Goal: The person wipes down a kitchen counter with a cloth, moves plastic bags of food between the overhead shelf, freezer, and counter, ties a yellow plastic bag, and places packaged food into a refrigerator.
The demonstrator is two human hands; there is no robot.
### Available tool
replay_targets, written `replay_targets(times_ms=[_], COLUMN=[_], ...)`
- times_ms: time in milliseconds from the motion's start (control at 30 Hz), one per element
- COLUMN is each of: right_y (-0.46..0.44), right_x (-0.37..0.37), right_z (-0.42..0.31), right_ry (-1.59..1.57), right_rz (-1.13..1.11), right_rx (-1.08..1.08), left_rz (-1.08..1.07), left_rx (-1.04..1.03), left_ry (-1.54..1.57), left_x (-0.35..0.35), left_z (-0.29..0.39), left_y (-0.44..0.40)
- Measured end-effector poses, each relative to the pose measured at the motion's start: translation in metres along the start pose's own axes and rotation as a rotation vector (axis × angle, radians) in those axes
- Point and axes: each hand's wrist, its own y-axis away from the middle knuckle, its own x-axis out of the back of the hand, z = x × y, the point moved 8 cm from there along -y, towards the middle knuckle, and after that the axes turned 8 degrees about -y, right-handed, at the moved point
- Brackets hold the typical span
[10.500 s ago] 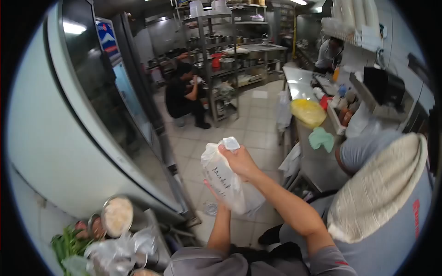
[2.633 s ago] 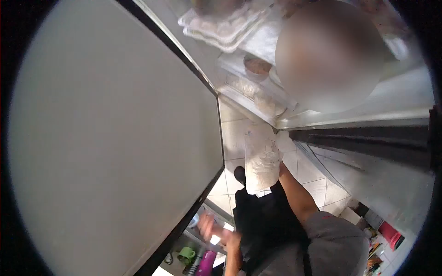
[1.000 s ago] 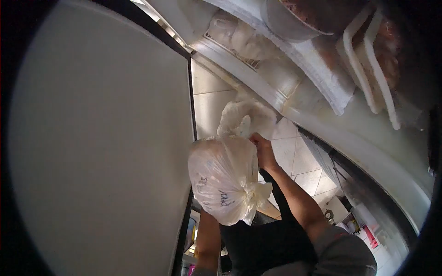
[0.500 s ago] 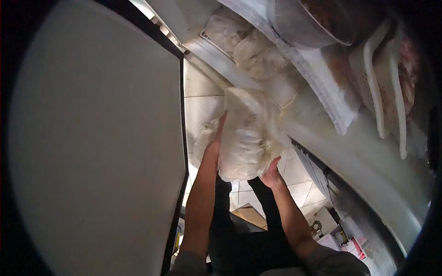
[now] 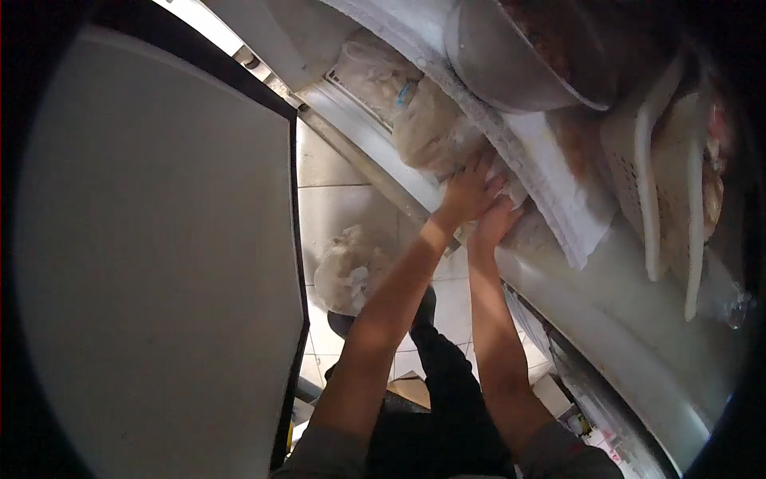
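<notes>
My left hand (image 5: 467, 194) reaches into the lower compartment of a frosted fridge or freezer, palm down with fingers stretched out. Close beside it, my right hand (image 5: 496, 223) is also extended, fingers pointing inward under the frosted shelf edge. Both hands rest at whitish plastic, mostly hidden by the shelf and the hands. Just beyond my left fingers lies a filled plastic bag (image 5: 435, 128), and behind that another bag (image 5: 371, 64) sits in the same compartment. I see neither hand gripping anything.
The open door (image 5: 167, 255) fills the left side. Another filled bag (image 5: 351, 271) lies on the tiled floor by my feet. Above, a frosted shelf (image 5: 550, 176) holds a metal bowl (image 5: 511, 64) and white plastic baskets (image 5: 638, 184).
The large plastic bag between my hands is out of them and no longer in front of my legs. Both hands have moved forward and into the lower compartment.
</notes>
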Motion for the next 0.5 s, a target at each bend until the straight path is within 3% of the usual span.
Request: replay_targets(times_ms=[67,167,200,267,300,367,500], right_y=[0.009,-0.010,-0.023,-0.059,-0.065,-0.039,-0.019], right_x=[-0.017,-0.029,-0.029,-0.031,-0.028,-0.036,-0.037], right_z=[-0.018,-0.009,-0.001,0.025,0.034,-0.002,-0.020], right_ry=[0.076,0.377,0.511,0.944,1.167,0.926,0.714], right_rz=[-0.108,-0.209,-0.225,-0.270,-0.289,-0.163,-0.124], right_rx=[0.104,0.085,0.049,0.211,0.283,0.423,0.471], left_rz=[-0.049,0.052,0.004,-0.080,-0.134,-0.234,0.114], left_rx=[0.050,0.018,-0.045,-0.182,-0.093,0.071,-0.094], left_ry=[0.010,0.110,0.148,0.215,0.122,-0.093,0.047], left_x=[-0.004,0.010,0.010,0.011,0.012,0.029,0.034], left_z=[0.001,-0.003,-0.004,-0.010,-0.013,-0.017,-0.020], left_y=[0.005,0.009,0.009,0.005,0.005,-0.003,0.030])
